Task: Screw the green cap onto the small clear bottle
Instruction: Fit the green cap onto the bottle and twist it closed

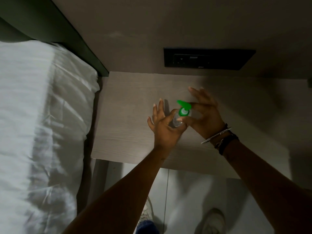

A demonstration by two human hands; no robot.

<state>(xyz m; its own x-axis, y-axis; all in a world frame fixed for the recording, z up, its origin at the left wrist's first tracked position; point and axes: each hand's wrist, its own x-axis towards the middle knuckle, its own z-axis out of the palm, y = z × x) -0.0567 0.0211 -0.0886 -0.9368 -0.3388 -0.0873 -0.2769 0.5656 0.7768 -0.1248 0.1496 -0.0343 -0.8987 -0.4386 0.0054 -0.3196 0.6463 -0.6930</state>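
The small clear bottle (177, 120) is held above the bedside table (128, 115), tilted with its top toward the right. My left hand (162, 127) pinches the bottle's body between thumb and forefinger, the other fingers spread. The green cap (184, 109) sits on the bottle's neck with its flip lid standing open. My right hand (205, 114) grips the cap's sides with thumb and fingertips. Several bracelets ring the right wrist.
A bed with white sheets (42, 124) fills the left side, right against the table. A black socket panel (209, 59) is set in the wall behind the table. Below the table's front edge are the pale floor and my shoes (212, 220).
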